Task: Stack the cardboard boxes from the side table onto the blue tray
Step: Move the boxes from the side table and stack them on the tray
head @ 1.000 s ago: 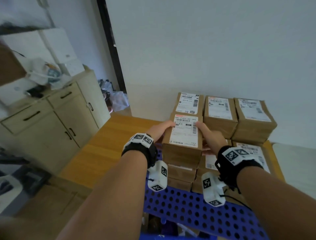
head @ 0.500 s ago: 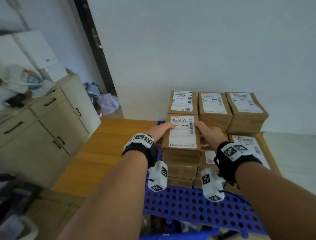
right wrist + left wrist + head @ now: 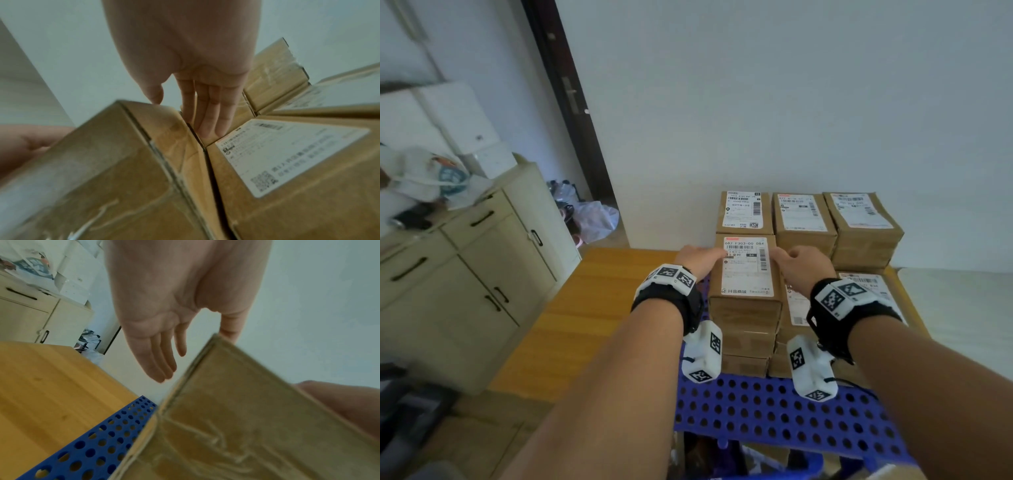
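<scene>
A blue perforated tray (image 3: 774, 407) holds stacks of labelled cardboard boxes. The top box (image 3: 748, 270) of the front left stack lies flat on the boxes under it. My left hand (image 3: 700, 258) is at its left side; in the left wrist view the left hand (image 3: 156, 331) has straight fingers standing off the box (image 3: 246, 426), with the thumb tip at its top edge. My right hand (image 3: 803, 265) is at the right side. In the right wrist view the right hand (image 3: 189, 110) has straight fingers reaching down into the gap beside the box (image 3: 123, 162), thumb touching the top.
Three more stacks (image 3: 804, 219) stand behind, against the white wall. A lower labelled box (image 3: 866, 284) lies to the right. The tray sits on a wooden table (image 3: 585, 308). A beige cabinet (image 3: 465, 274) stands at the left, with plastic bags (image 3: 592, 219) on the floor.
The box has settled lower onto the front left stack. Both hands have loosened their hold, and the left fingers now stand off the box's side.
</scene>
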Demonstrator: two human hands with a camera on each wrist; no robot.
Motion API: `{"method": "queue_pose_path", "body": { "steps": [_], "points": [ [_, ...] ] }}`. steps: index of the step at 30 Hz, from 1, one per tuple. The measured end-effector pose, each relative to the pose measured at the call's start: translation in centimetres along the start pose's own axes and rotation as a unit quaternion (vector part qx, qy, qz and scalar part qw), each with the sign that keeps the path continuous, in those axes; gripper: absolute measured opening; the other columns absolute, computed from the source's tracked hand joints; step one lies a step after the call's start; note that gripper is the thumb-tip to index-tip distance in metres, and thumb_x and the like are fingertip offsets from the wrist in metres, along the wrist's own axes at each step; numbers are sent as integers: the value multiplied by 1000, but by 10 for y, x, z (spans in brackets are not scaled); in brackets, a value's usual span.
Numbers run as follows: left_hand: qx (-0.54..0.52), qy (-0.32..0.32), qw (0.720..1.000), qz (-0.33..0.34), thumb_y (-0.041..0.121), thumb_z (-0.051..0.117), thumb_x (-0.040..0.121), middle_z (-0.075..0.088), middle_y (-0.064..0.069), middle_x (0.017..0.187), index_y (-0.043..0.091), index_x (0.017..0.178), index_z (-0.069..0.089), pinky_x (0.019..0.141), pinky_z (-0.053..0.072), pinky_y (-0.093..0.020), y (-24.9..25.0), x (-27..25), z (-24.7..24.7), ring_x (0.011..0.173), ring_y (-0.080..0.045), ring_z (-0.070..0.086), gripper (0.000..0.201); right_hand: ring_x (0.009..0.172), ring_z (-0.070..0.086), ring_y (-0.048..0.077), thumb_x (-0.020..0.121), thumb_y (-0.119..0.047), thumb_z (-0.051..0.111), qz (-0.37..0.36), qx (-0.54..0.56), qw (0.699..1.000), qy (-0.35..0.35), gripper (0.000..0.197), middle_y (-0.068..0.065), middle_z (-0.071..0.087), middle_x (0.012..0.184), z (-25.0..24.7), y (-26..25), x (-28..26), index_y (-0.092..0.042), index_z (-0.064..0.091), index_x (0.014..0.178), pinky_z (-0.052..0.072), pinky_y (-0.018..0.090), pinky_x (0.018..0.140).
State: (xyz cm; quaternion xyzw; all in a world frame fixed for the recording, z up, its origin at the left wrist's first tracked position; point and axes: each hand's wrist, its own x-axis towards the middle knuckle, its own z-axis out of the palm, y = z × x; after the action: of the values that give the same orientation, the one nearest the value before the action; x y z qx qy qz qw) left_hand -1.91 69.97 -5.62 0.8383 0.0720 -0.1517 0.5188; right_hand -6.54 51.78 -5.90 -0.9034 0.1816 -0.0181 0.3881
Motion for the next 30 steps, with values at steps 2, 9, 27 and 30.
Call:
{"method": "queue_pose_path", "body": {
  "steps": [2,9,27,30],
  "points": [
    [19,37,999,33,33,63,79,65,-9,79,9,85,65,80,56,-37,10,-9,-2,74,-28,62,24,70,58,17,96,-47,46,-16,-27,999,11,39,4,66,80,-6,-2,-7,-14,60,80,45,28,62],
    [29,112,986,120,15,57,90,58,0,78,24,69,54,59,38,-26,27,-37,-2,77,-21,51,23,66,51,8,98,-43,47,-20,-60,997,43,27,-5,56,76,-25,3,-32,-17,57,97,35,25,53],
    [115,-47,961,247,23,57,94,65,4,102,19,105,69,79,50,-29,28,-97,95,95,-15,61,17,87,60,21,93,-40,54,37,-66,991,109,26,3,67,96,-70,67,-106,-18,66,94,47,30,77],
    [148,-85,952,254,26,57,95,62,6,97,21,102,68,80,52,-31,29,-107,124,93,-16,61,14,79,56,20,93,-36,55,40,-56,990,123,24,2,66,90,-82,85,-114,-16,67,88,42,27,71]
  ]
}}
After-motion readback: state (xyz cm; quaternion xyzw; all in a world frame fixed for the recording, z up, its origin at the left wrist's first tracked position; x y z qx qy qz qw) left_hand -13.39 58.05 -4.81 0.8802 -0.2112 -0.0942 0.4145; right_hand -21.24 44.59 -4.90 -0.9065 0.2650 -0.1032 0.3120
